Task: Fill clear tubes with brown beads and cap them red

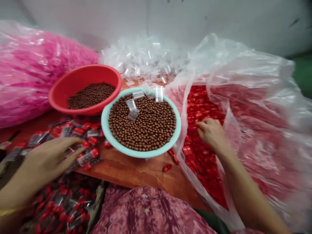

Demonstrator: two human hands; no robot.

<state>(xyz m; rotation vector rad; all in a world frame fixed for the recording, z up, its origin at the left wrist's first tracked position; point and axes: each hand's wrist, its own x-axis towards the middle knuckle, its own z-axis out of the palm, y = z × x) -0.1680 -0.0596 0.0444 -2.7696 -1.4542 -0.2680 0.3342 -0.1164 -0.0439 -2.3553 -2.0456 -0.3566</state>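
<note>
My left hand (52, 156) is over a pile of small clear containers with red caps (89, 157). Its fingers are stretched out, thumb and forefinger apart, with the tips close to the red caps. On the right, my right hand (212, 133) reaches into an open plastic bag of loose red caps (200, 162). Those fingers are curled, forefinger and thumb close together; whatever lies between them is hidden. Between my hands stands a pale turquoise basin (141, 154) full of brown beads (146, 130). Several empty clear containers (131, 105) rest on the beads.
Behind it, a red basin (55, 99) holds smaller brown beads. A bag of pink pieces (44, 61) bulges at the left. Clear empty containers (146, 55) are heaped along the wall. One loose red cap (167, 167) lies on the table (126, 170). More filled containers (65, 208) sit below the edge.
</note>
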